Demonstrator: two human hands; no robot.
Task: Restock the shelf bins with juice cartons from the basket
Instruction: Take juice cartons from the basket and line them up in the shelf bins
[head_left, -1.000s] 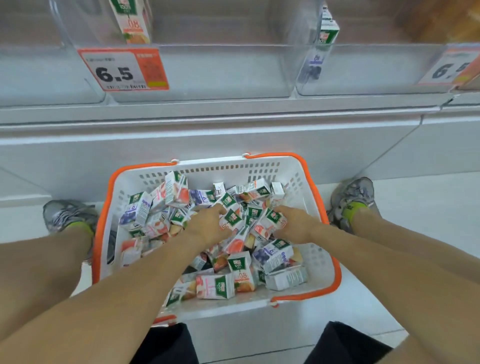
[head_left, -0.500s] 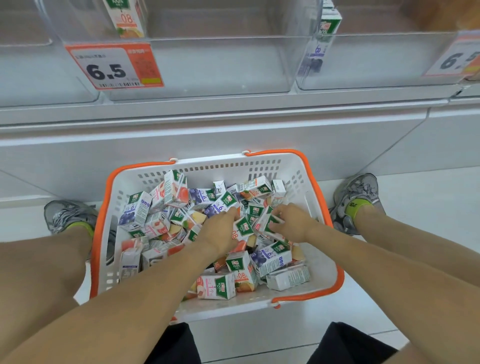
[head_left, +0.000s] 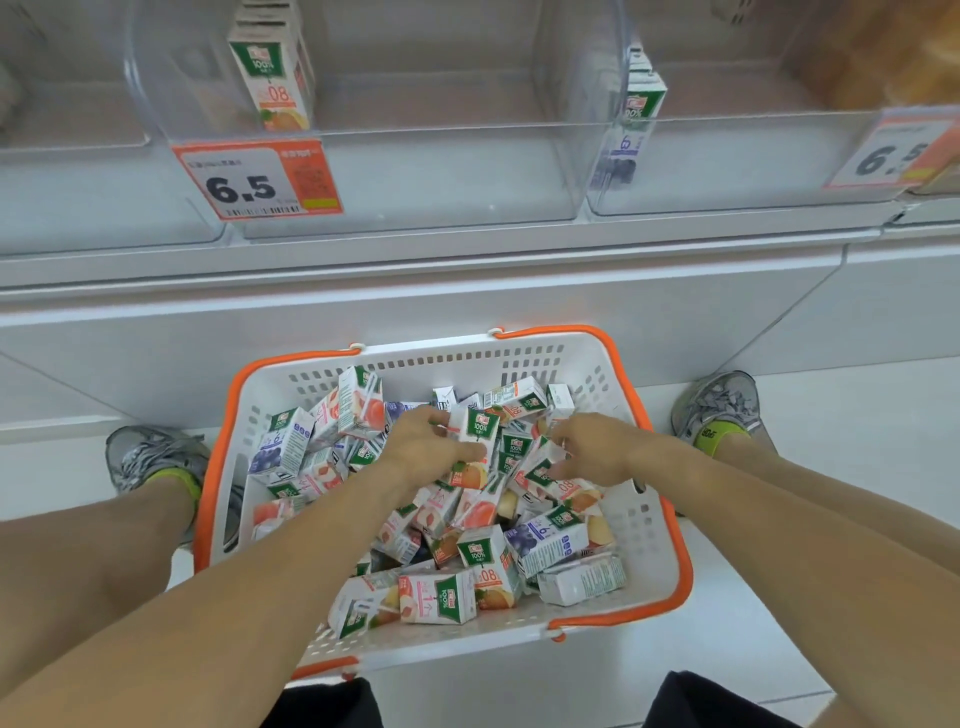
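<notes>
Head view, a shop aisle floor: I have both hands down in the heap of juice cartons (head_left: 457, 540), side by side but not touching each other. My left hand (head_left: 423, 454) curls round an upright orange carton (head_left: 479, 439), thumb across its front, lifting it clear of the others so the label can be read. My right hand (head_left: 592, 452) has bent fingers spread over the tilted cartons beside it; whether it has pinched one or is only raking through them, I cannot tell. The cartons lie jumbled, several flavours mixed, in a white basket (head_left: 649, 551) with orange handles, set on the floor between my feet and right against the base of the shelf, presumably to keep the reach short. Above, clear shelf bins (head_left: 441, 171) stand nearly bare: one orange sample carton (head_left: 272, 78) stands upright at the left bin's back, a blueberry sample carton (head_left: 636, 114) in the next, each apparently marking where its flavour goes. A price tag (head_left: 257, 179) reads 6.5.
</notes>
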